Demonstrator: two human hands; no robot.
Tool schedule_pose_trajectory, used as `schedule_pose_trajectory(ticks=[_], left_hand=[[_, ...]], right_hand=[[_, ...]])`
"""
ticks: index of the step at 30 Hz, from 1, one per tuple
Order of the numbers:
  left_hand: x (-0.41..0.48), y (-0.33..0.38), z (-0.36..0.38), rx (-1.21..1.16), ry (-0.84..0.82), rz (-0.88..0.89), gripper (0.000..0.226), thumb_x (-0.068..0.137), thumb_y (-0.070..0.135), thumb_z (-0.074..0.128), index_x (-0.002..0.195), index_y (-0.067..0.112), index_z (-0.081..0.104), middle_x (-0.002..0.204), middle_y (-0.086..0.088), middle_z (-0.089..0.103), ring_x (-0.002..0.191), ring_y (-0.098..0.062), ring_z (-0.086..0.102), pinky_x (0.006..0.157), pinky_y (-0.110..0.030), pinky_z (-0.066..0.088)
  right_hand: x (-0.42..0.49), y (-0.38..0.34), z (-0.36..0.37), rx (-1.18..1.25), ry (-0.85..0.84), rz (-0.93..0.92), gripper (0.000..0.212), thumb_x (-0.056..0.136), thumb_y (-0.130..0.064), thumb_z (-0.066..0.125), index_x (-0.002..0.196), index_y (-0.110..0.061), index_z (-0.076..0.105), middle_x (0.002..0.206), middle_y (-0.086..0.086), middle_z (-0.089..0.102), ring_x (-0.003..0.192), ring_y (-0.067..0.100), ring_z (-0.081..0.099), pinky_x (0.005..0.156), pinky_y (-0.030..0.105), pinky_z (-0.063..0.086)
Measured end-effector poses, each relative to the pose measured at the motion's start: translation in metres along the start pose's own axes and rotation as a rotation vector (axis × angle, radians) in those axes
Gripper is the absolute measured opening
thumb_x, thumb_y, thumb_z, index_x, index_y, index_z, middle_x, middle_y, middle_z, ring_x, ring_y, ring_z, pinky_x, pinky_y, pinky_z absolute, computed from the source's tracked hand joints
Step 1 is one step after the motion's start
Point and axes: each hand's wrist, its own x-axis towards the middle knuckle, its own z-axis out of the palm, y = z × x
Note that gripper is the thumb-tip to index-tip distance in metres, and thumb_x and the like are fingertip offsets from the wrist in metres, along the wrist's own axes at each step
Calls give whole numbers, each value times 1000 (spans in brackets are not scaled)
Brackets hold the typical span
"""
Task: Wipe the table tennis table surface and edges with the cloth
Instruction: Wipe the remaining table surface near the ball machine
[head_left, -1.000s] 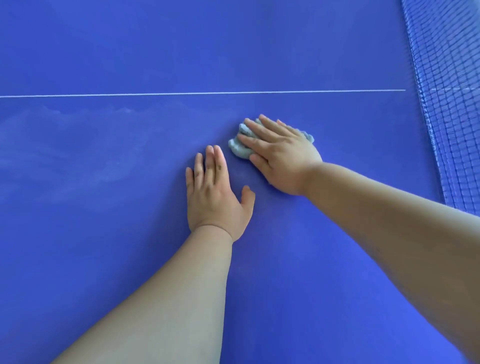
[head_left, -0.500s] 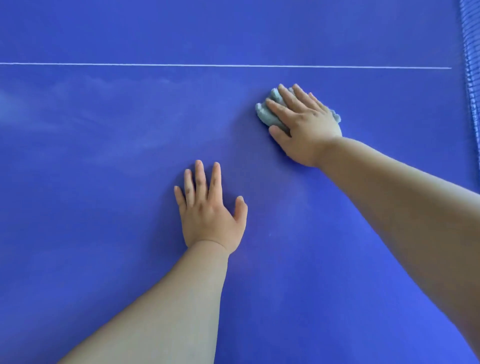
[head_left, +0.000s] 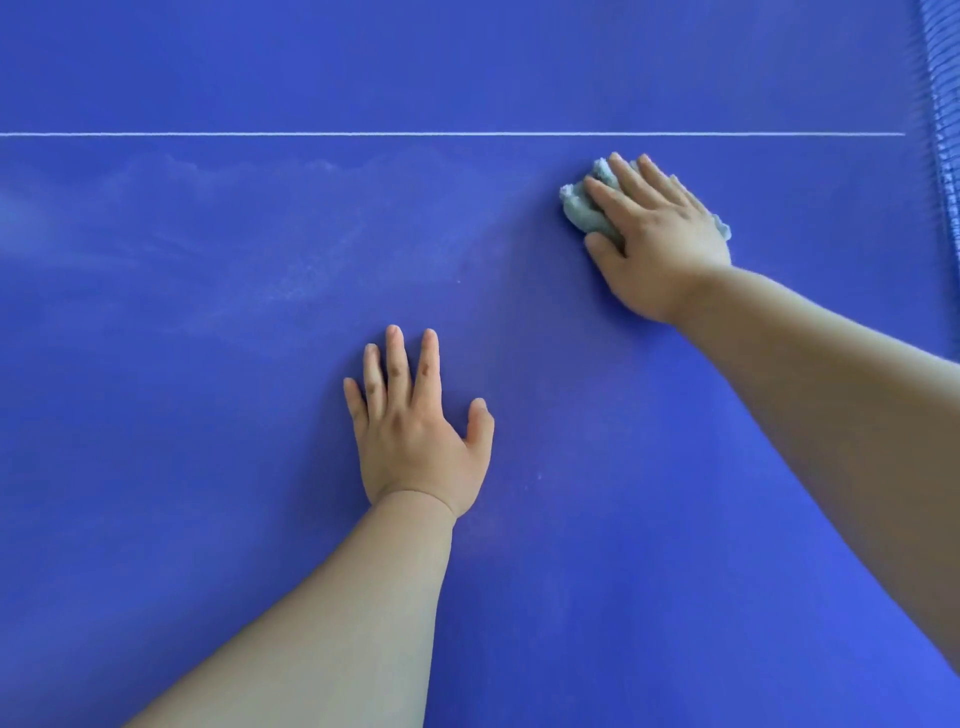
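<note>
Right hand (head_left: 660, 244) pressed flat on bunched cloth (head_left: 584, 210) just below white line (head_left: 415, 134). Left hand (head_left: 415, 431) splayed on table (head_left: 208, 545). Risk: small wad skips hazy residue (head_left: 234, 223) left along line.

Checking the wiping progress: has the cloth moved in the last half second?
Yes. The cloth, pressed under the right hand, has slid right toward the net and closer to the white line.
</note>
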Motion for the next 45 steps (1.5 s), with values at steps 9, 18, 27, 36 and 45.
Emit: schedule_pose_trajectory(ticks=[9,18,27,36,45], left_hand=[[1,-1,1,-15,13,4,81,90,60,30,164,29,17,174,-4,9,158,-32,8,128,-55,9],[-1,2,-2,-39,10,2,83,89,63,22,165,30,16,174,-2,6,159,-29,5,129,-54,5],[-20,-7,-17,-194,-9,74,64,105,41,31,165,23,19,175,-3,7,160,-26,5,129,-49,2],[-127,-66,8,-6,-41,-30,75,96,57,27,165,32,14,174,1,4,160,-26,3,129,-51,5],[-125,-66,12,-19,-4,-17,76,94,56,32,164,30,18,174,-1,8,159,-30,7,128,-55,12]], right_hand=[[-193,-60,47,-12,-148,-606,52,105,-42,50,157,-35,43,171,-8,23,159,20,18,128,46,22],[-70,-56,32,-4,25,76,56,106,-52,26,160,-38,29,172,-4,17,159,26,10,130,42,6],[-265,-117,59,-73,-280,-515,56,106,-50,32,161,-38,32,172,-10,15,160,22,10,129,44,11],[-122,-104,38,-29,-134,21,55,106,-43,26,159,-33,19,173,-3,6,159,26,1,129,44,6],[-263,-119,63,-37,-235,-562,58,103,-50,43,159,-35,38,172,-9,18,160,21,14,128,45,15]])
